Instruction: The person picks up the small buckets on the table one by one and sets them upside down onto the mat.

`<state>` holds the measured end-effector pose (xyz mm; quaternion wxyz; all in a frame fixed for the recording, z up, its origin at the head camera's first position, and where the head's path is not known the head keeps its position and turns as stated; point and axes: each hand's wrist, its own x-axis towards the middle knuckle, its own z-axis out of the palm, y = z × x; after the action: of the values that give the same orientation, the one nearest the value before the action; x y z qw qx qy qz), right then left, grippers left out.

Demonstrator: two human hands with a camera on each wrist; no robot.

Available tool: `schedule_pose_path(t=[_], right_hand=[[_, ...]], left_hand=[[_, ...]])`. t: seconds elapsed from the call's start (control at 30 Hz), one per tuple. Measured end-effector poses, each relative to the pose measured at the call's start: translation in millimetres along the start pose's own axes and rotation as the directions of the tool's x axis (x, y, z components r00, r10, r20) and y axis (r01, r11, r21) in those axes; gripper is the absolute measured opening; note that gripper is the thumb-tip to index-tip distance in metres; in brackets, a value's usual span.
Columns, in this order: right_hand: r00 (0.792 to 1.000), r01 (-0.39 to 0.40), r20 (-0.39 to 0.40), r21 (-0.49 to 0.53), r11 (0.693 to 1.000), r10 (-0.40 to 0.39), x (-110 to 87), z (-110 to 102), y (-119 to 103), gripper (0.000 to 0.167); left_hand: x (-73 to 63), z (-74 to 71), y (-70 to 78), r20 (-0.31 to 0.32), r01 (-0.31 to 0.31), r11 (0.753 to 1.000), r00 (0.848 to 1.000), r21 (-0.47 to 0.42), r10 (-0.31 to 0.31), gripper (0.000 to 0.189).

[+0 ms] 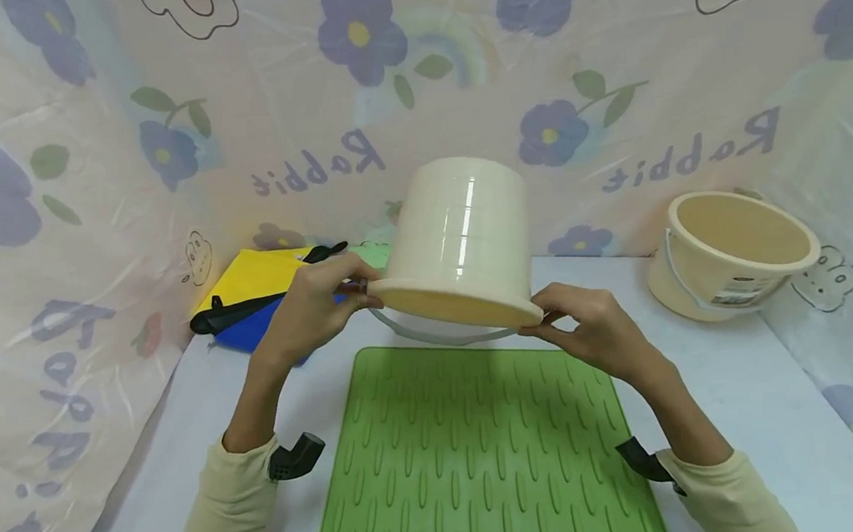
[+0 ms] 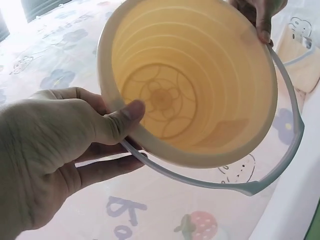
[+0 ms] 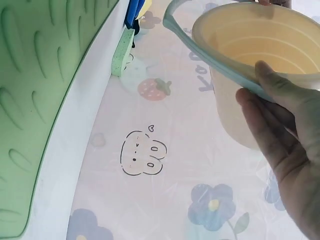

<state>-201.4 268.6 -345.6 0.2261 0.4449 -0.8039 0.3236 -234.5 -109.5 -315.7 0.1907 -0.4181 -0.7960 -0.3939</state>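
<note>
Both hands hold a cream plastic bucket (image 1: 461, 221) upside down and tilted over the green mat (image 1: 479, 454). My left hand (image 1: 317, 304) pinches the rim on the left, its thumb over the inner edge in the left wrist view. On the opposite side, my right hand (image 1: 589, 324) grips the rim near the handle's end. The pale grey handle (image 2: 200, 181) hangs loose below the rim. Inside, the bucket's walls are ringed and its bottom bears a flower pattern; nothing lies in it.
A second cream bucket (image 1: 734, 254) with a label stands upright at the back right of the white table (image 1: 799, 412). At the back left lie a yellow cloth-like item (image 1: 247, 280) and a blue one (image 1: 251, 334) with black parts. A green sponge-like block (image 3: 123, 52) stands behind.
</note>
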Motion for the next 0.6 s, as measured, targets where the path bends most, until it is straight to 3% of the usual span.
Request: schedule_pose_path(t=[0.17,0.37,0.4,0.47,0.6], right_hand=[[0.985,0.147,-0.066,-0.174,0.974,-0.161,3.9,3.7,-5.7,0.034],[0.951,0.230,-0.116,-0.345,0.910,-0.285,7.0,4.9,-13.3,0.030],[0.947,0.238,-0.118,-0.368,0.899,-0.299,7.2,5.2,-14.4,0.031],[0.936,0.255,-0.124,-0.405,0.878,-0.329,7.9,5.8,-16.2,0.031],[0.905,0.299,-0.138,-0.467,0.832,-0.403,12.2,8.0,-19.3,0.026]], left_hand=[[-1.9,-5.8,0.4,-0.020,0.069,0.997,0.997,0.015,-0.069,0.025],[0.0,-4.8,-1.3,-0.035,0.211,0.976,0.977,0.045,-0.210,0.028],[-0.1,-5.0,-1.1,-0.027,0.254,0.966,0.967,0.045,-0.253,0.030],[-0.8,-7.3,-1.1,0.006,0.360,0.932,0.933,0.043,-0.360,0.035],[-3.9,-16.0,-4.9,0.160,0.558,0.826,0.825,-0.081,-0.542,0.042]])
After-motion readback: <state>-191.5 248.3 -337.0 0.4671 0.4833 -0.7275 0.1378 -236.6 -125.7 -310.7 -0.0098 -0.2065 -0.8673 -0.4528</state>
